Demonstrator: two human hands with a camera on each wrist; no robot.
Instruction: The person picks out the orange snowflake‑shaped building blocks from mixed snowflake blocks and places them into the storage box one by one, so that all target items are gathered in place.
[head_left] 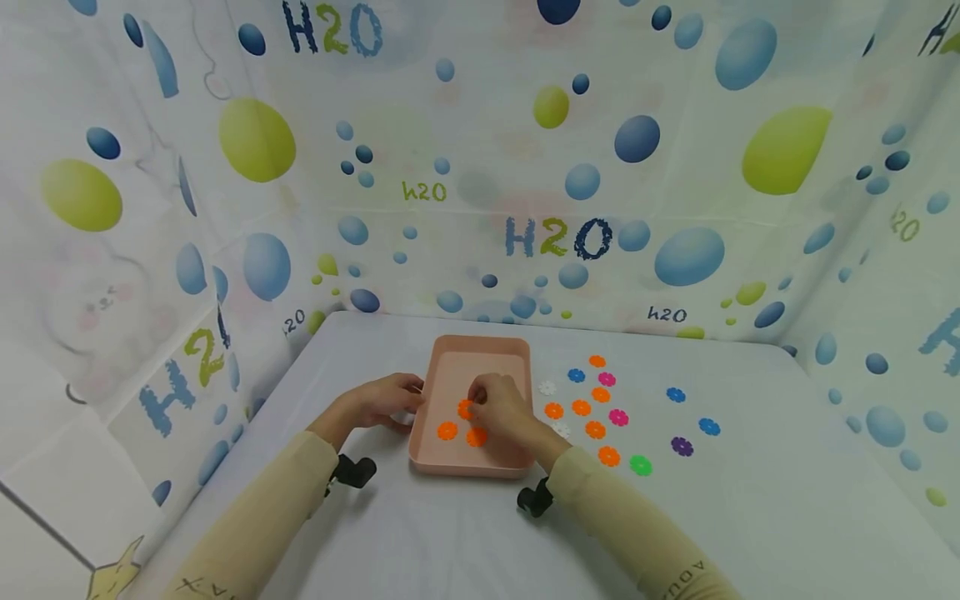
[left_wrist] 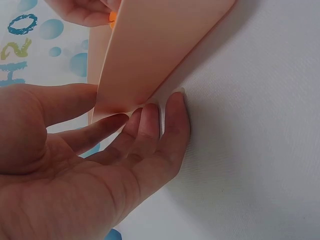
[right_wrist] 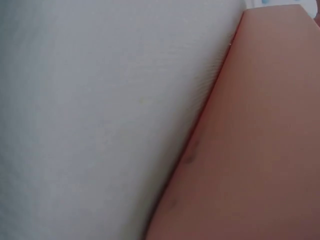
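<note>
Tray (head_left: 471, 471) gripped at its left wall by the left hand (head_left: 386, 400), thumb to the rim and bent fingers low on the side, likely to stop it sliding! Inside, the right hand (head_left: 506, 410) arches down, pinching an orange flower (head_left: 463, 409) near two orange companions (head_left: 447, 431), loose flowers (head_left: 581, 407) spread rightward, presumably for easy picking.

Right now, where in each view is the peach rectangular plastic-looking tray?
Head: the peach rectangular plastic-looking tray lies at the lower centre.
Left wrist: its outer wall slants from the top edge down toward the left middle.
Right wrist: its outer wall fills the right side.
Shared landmark: the white cloth-covered tabletop.
</note>
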